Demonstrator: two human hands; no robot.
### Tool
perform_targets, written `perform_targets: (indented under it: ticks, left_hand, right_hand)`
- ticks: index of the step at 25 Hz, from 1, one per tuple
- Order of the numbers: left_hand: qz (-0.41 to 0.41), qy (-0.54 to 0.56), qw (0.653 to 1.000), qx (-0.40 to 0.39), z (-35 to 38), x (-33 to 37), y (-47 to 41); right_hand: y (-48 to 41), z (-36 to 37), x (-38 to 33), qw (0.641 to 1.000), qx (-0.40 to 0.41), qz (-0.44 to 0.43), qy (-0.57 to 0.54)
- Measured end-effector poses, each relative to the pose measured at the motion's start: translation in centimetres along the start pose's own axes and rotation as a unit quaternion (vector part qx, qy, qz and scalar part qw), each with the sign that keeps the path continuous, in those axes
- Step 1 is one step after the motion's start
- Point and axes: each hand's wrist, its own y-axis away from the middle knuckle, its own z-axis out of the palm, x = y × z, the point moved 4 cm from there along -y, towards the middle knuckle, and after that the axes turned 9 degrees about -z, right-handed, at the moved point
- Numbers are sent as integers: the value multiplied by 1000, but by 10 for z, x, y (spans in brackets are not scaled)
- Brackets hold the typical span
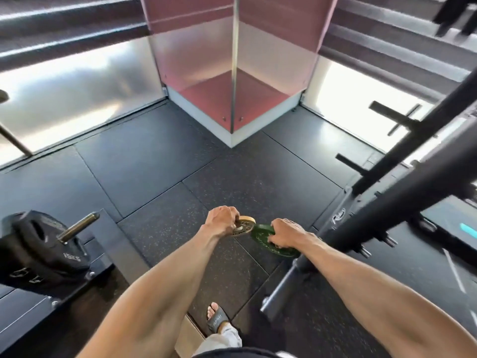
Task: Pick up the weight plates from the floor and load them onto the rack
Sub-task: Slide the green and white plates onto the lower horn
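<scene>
My left hand (224, 218) grips a small tan weight plate (244, 226) by its edge, above the dark rubber floor. Right beside it, my right hand (287, 233) holds a slightly larger green weight plate (263, 237); the two plates almost touch. Both arms reach forward and down from the bottom of the view. At the left stands a plate rack (38, 257) carrying black plates marked 15KG, with a bare steel peg (78, 226) sticking up and to the right.
A black squat rack frame (402, 202) with pegs and a dark bar crosses the right side, close to my right forearm. A pink and white corner column (232, 104) stands ahead. My foot in a black sandal (216, 319) is on the rubber floor mats.
</scene>
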Motion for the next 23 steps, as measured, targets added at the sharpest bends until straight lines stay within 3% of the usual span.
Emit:
perform_targets:
  ticks: [4,9,16,23]
  left_hand:
    - [-28,-7,999,18,-42,-57,-61]
    - [-4,-24,1000,0,-79,-77,-155]
    - [63,-50,995,-65,-140,-40,-345]
    - [167,-111,975,-95,-191,31,-516]
  right_hand:
    - [-77,-43,-17,999,41,2,-4]
    - [-175,-94,-19,998,63,9,-27]
    - [-325,-179,13,991,92,28,-90]
    - [-404,-285,84,973,153,101,-143]
